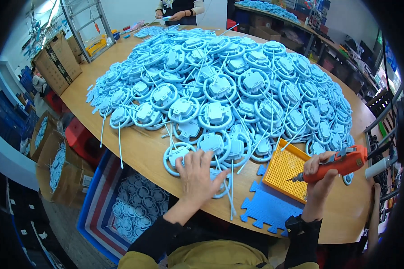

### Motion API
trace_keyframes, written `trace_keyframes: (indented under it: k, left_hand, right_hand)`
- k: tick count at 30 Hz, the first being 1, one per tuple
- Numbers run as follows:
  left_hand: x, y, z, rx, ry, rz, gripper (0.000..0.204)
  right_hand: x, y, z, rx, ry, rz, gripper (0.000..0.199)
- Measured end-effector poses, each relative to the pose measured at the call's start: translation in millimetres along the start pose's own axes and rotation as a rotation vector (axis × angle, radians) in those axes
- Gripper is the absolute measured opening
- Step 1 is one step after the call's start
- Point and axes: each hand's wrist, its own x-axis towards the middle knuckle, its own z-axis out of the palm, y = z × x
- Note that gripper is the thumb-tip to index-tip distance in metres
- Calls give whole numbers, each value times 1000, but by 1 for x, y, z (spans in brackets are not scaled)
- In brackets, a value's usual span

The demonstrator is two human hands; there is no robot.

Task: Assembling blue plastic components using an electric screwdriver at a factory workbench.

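My left hand (pixel 197 177) reaches over the near edge of the heap with its fingers spread. It rests on or just above light blue plastic ring-shaped parts (pixel 178 154), each with a boxy centre and a thin stick; whether it touches them I cannot tell. My right hand (pixel 318 181) is wrapped round a red-orange electric screwdriver (pixel 349 161), its dark tip pointing left. That tip hovers over a yellow plastic tray (pixel 280 165) with a gridded bottom. Beneath the tray lies a blue foam mat (pixel 268 206) with jigsaw edges.
A large heap of the same blue parts (pixel 220 85) covers most of the wooden table (pixel 90 101). Below its left edge stands a striped bag (pixel 94 210) filled with similar parts. Cardboard boxes (pixel 54 168) and a red stool (pixel 81 139) are at left. Another person's hands (pixel 177 16) work at the far side.
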Motion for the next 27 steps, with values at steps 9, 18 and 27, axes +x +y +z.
trace_keyframes:
  k: [9, 18, 27]
  left_hand:
    - [41, -11, 30, -124, -61, 70, 76]
    - [29, 72, -35, -522, -493, 601, 73]
    - [-19, 92, 0, -196, -698, 824, 60]
  right_hand:
    - [4, 20, -40, -94, 118, 95, 47]
    - [21, 26, -24, 90, 134, 42, 30]
    - [17, 49, -28, 52, 195, 18, 35]
